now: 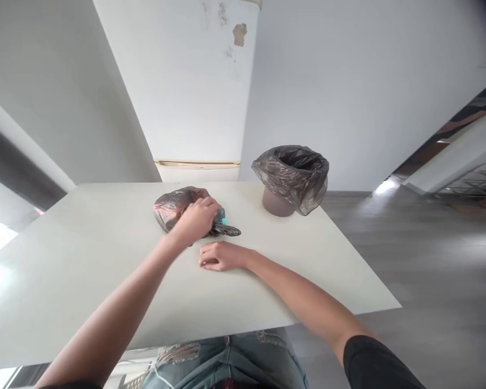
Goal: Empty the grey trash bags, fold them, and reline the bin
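A filled dark see-through plastic bag [168, 209] lies on the white table [85, 259], with reddish and turquoise contents showing through. My left hand [200, 216] is closed on the bag's right part from above. The bag's twisted end [229, 230] sticks out to the right of my fingers. Nearer to me, my right hand [223, 255] rests on the tabletop with its fingers curled together, apart from the bag. What those fingers may hold is hidden.
A brown bin [276, 203] lined with a dark plastic bag [294, 181] stands at the table's back right, its mouth open. Behind the table is a white refrigerator [186, 97] beside a grey wall. The table's right edge drops to a grey floor [380, 243].
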`<action>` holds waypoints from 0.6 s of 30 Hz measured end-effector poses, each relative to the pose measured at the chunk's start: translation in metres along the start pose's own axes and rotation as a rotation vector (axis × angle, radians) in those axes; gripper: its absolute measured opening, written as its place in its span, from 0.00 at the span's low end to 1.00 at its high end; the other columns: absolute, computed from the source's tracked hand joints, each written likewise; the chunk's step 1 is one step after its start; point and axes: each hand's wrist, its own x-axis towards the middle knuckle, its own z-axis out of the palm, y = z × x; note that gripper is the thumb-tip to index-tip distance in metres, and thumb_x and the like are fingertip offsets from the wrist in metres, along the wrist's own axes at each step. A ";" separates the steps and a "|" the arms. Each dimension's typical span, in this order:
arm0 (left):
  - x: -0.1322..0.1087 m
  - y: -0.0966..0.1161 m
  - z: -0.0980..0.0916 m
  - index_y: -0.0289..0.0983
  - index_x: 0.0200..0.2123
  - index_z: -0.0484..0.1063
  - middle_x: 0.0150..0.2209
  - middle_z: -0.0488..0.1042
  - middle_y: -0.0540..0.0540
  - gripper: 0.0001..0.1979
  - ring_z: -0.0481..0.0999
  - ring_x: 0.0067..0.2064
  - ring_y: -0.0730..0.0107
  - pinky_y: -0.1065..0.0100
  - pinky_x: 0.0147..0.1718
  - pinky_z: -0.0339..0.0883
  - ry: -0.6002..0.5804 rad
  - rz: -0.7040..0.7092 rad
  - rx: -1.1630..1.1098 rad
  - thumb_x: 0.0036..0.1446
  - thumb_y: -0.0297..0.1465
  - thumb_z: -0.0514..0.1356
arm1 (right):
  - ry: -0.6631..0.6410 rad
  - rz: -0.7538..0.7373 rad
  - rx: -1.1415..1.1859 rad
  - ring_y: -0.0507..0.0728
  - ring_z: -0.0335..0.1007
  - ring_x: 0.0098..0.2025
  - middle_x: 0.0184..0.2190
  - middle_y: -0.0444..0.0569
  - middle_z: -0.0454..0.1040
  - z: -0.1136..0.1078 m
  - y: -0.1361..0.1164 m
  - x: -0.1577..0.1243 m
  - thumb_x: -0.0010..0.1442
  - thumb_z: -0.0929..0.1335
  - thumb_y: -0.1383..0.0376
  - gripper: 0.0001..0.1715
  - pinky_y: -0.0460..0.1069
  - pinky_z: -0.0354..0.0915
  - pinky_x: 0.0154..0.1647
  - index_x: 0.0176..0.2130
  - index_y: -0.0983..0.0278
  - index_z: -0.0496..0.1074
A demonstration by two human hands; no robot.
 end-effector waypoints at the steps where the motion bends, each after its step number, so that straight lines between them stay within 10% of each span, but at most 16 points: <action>1: -0.006 0.000 0.020 0.40 0.49 0.83 0.55 0.82 0.38 0.19 0.80 0.53 0.53 0.55 0.51 0.74 0.024 -0.015 -0.002 0.71 0.26 0.51 | 0.021 -0.025 -0.041 0.56 0.72 0.38 0.35 0.46 0.77 -0.003 0.003 -0.006 0.68 0.68 0.66 0.07 0.49 0.65 0.44 0.37 0.59 0.77; 5: -0.036 -0.023 0.071 0.37 0.52 0.78 0.53 0.81 0.35 0.17 0.77 0.55 0.50 0.48 0.59 0.70 0.203 -0.024 -0.055 0.75 0.30 0.50 | 0.310 -0.022 -0.248 0.57 0.70 0.32 0.29 0.46 0.76 -0.007 0.011 -0.028 0.67 0.67 0.63 0.08 0.51 0.66 0.39 0.35 0.58 0.74; 11: -0.047 -0.051 0.080 0.39 0.53 0.76 0.55 0.79 0.36 0.17 0.75 0.57 0.53 0.50 0.60 0.69 0.256 0.050 -0.082 0.72 0.25 0.50 | 1.154 0.289 -0.199 0.59 0.70 0.37 0.36 0.49 0.71 -0.009 0.026 -0.024 0.72 0.61 0.61 0.08 0.55 0.70 0.43 0.44 0.58 0.69; 18: -0.050 -0.038 0.088 0.40 0.44 0.76 0.45 0.79 0.38 0.12 0.72 0.45 0.54 0.51 0.46 0.69 0.265 0.064 0.004 0.62 0.21 0.57 | 0.771 0.323 -0.187 0.66 0.70 0.56 0.54 0.57 0.69 -0.009 0.037 -0.011 0.61 0.65 0.74 0.28 0.61 0.72 0.58 0.59 0.59 0.74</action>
